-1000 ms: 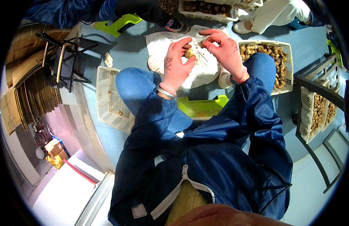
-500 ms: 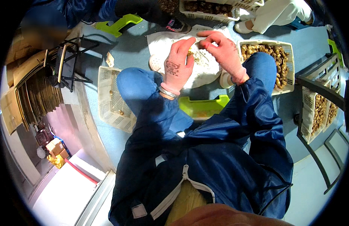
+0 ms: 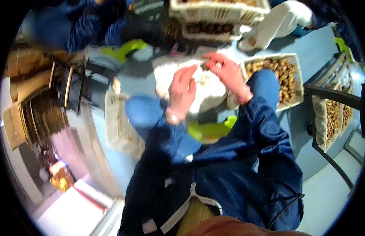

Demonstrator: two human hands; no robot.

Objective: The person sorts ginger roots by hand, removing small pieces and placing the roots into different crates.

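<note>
Both my hands wear pale pink gloves and work over a white cloth [image 3: 212,92] spread on the floor before me. My left hand [image 3: 181,92] has its fingers curled, tips towards the cloth's middle. Slightly farther and to the right, my right hand [image 3: 226,74] is bent into a pinch. Blur hides whatever is between the fingers of either hand. Small pale bits [image 3: 206,78] lie on the cloth between them. Beside my right knee stands a white crate [image 3: 300,84] filled with brown, rounded pieces, perhaps mushrooms [image 3: 287,72].
A white crate [image 3: 111,129] stands by my left knee, and a green stool [image 3: 208,131] between my legs. Stacked crates [image 3: 218,15] rise at the far side, near two other people. Folded cardboard [image 3: 44,106] and a black rack [image 3: 72,88] flank the left; a dark metal frame [image 3: 336,92] the right.
The view has tilted, so most things sit lower and more of the far stacked crates shows. My hands stay over the cloth, still close together, now more blurred.
</note>
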